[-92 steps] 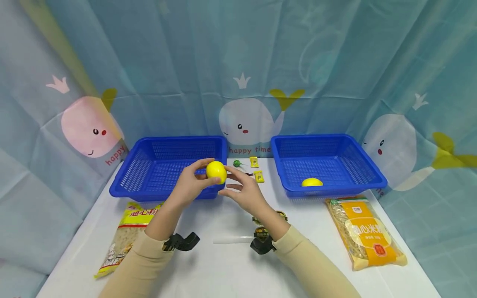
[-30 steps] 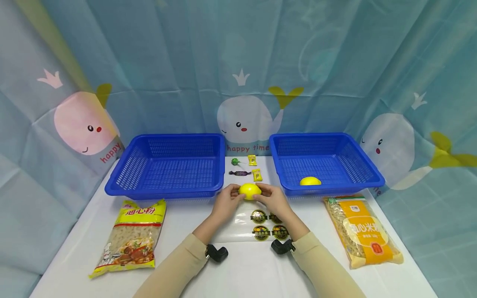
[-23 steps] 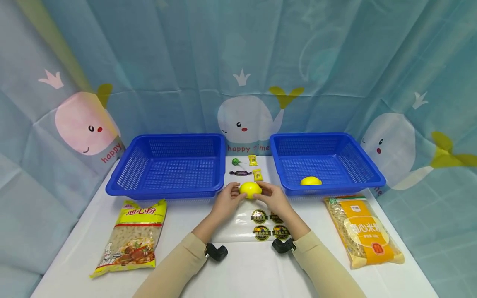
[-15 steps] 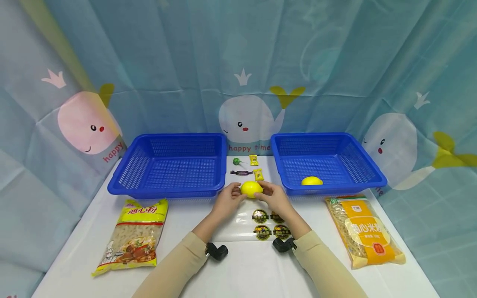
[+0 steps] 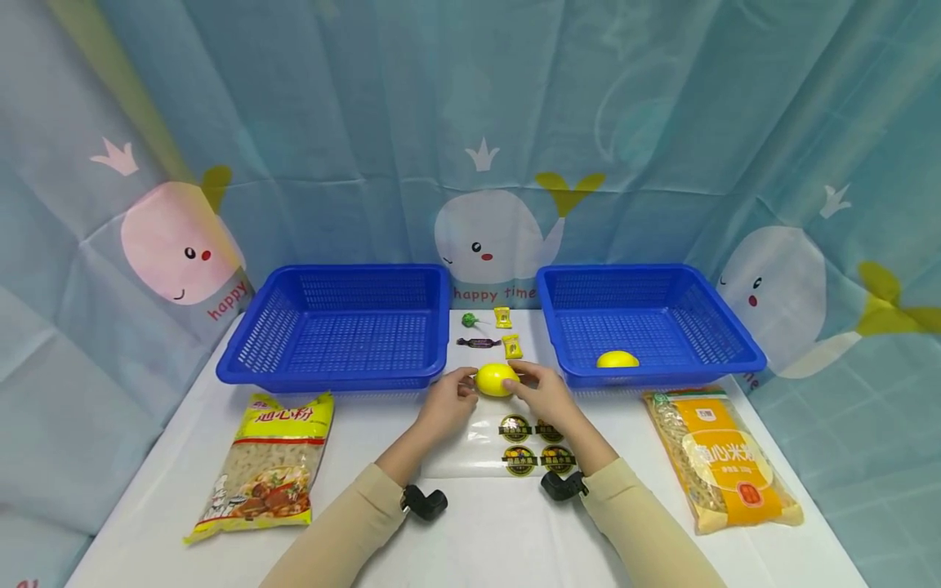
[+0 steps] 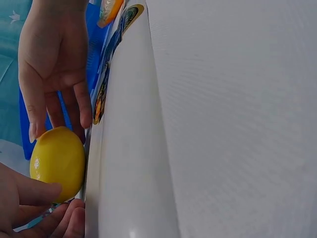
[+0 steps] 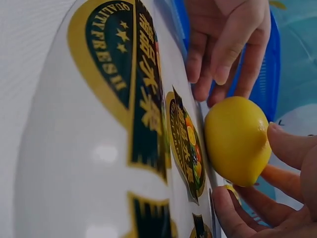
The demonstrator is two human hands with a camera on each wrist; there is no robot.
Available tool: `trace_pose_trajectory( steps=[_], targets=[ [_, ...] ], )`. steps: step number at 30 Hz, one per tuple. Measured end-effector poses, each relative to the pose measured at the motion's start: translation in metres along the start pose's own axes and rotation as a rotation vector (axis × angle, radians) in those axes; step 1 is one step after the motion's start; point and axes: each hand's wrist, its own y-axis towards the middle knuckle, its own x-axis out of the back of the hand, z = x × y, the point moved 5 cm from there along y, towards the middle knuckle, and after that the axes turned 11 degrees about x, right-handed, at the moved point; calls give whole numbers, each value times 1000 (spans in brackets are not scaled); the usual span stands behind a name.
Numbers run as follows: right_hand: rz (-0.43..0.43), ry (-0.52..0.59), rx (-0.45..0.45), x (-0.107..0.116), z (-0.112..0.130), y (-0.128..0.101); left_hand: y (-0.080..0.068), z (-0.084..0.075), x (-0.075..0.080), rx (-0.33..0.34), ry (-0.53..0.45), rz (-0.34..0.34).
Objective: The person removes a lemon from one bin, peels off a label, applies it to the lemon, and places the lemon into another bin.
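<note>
A yellow lemon sits between my hands at the far edge of a glossy white sheet printed with several round gold-and-dark labels. My right hand pinches the lemon at its right end, thumb in front and fingers behind, as the right wrist view shows with the lemon at its thumb tip. The left hand is at the lemon's left end, fingers loosely bent and slightly apart from it in the head view. In the left wrist view, its thumb overlaps the lemon.
Two blue baskets stand behind: the left basket and the right basket, which holds another lemon. Between them lie a green lollipop, a purple candy and two yellow candies. Pasta bags flank the sheet, left and right.
Both hands brought the lemon from near the left basket down to the sheet. In the last half second, my left fingers have drawn back from it while the right hand keeps its pinch.
</note>
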Motion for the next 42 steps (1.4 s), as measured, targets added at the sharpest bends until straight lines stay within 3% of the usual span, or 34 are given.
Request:
trace_pose_trajectory(
  steps=[12,17,23,32,37,42],
  targets=[
    [-7,5,-12,2,0,-2,-5,0,2,15,-12,-31],
    [-31,27,4,1,-1,-11,-14,1,7,-23,19,-88],
    [-42,-8,69,5,7,-31,-35,-3,10,-97,77,-130],
    [26,-271,51,31,4,-62,-61,-4,12,-180,128,-114],
    [116,-382,31,34,-6,-63,-66,-8,11,-219,143,-98],
    [149,-414,23,31,-9,-58,-71,-15,9,-224,170,-78]
  ],
)
